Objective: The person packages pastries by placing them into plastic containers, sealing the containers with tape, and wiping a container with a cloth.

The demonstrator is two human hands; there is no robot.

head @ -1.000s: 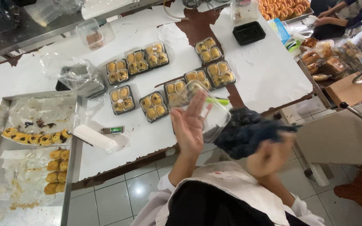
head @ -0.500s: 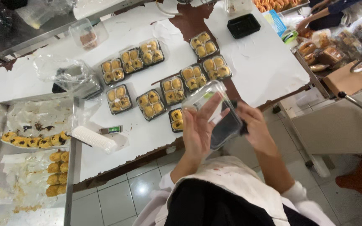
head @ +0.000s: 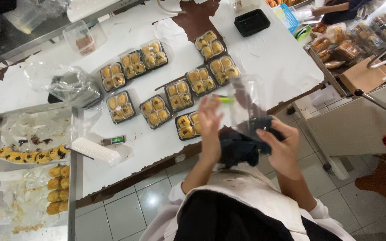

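two hands hold a clear tray lid over the desk
right hand (head: 279,143) grips the clear plastic lid (head: 243,103) and a dark cloth (head: 239,146); left hand (head: 210,121) is open, flat against the lid.

Golden pastries (head: 156,105) fill clear-lidded black trays (head: 122,107); the table (head: 264,58) is white, the cloth (head: 240,149) near the hands dark.

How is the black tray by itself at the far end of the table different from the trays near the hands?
The lone black tray is empty and uncovered; the nearer trays of pastries each hold yellow pastries. It sits alone, while those are grouped close together. Both rest on the white table.
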